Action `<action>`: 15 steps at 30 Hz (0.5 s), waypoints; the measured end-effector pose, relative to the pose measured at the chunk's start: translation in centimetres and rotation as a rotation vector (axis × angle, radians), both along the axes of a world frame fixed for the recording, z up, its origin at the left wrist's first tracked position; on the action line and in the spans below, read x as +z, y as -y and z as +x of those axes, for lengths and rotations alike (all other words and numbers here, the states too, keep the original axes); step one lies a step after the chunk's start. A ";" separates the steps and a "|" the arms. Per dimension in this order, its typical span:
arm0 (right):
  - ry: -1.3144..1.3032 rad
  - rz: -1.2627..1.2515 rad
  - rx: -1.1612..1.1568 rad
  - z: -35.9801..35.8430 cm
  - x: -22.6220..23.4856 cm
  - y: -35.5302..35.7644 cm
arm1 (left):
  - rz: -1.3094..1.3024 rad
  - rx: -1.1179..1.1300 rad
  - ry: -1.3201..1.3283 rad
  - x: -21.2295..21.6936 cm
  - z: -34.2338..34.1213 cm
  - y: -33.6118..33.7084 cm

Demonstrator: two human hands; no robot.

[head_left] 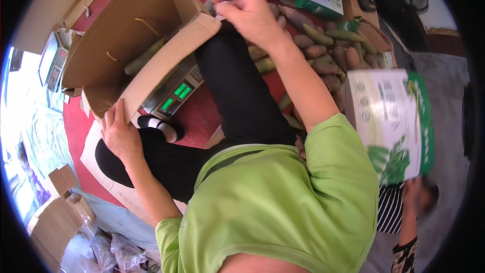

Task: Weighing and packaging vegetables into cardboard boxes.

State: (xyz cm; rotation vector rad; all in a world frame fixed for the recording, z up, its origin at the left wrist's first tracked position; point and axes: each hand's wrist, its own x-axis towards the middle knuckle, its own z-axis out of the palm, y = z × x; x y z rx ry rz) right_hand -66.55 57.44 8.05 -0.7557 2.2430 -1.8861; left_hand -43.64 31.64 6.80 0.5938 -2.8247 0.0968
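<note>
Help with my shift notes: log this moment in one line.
left hand: on carton flap, near end | right hand: at flap's far end | carton: open, long green vegetable inside | scale: display lit green

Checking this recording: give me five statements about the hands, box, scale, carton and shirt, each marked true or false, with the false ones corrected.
1. The left hand touches the open cardboard box. True.
2. The digital scale has a dark display. False: its display is lit with green digits.
3. The right hand is buried in the pile of tubers. False: it is raised, its fingertips at the far end of the box's near flap.
4. A green-and-white carton is on the person's right. True.
5. The person's shirt is red. False: it is light green.
</note>
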 end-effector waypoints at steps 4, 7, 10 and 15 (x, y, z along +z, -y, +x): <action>0.311 0.048 -0.259 3.0 -5.3 -8.6 | 0.007 0.021 0.012 -0.1 -0.1 0.0; 0.451 0.170 -0.372 6.4 -12.7 -14.3 | -0.012 0.022 0.040 -0.2 -0.3 -0.1; 0.335 0.533 -0.385 11.0 -21.2 -19.6 | -0.030 0.029 0.044 -0.5 -0.2 -0.2; 0.609 0.796 -0.492 18.5 -26.8 -25.8 | -0.040 0.006 0.033 -1.0 0.1 0.0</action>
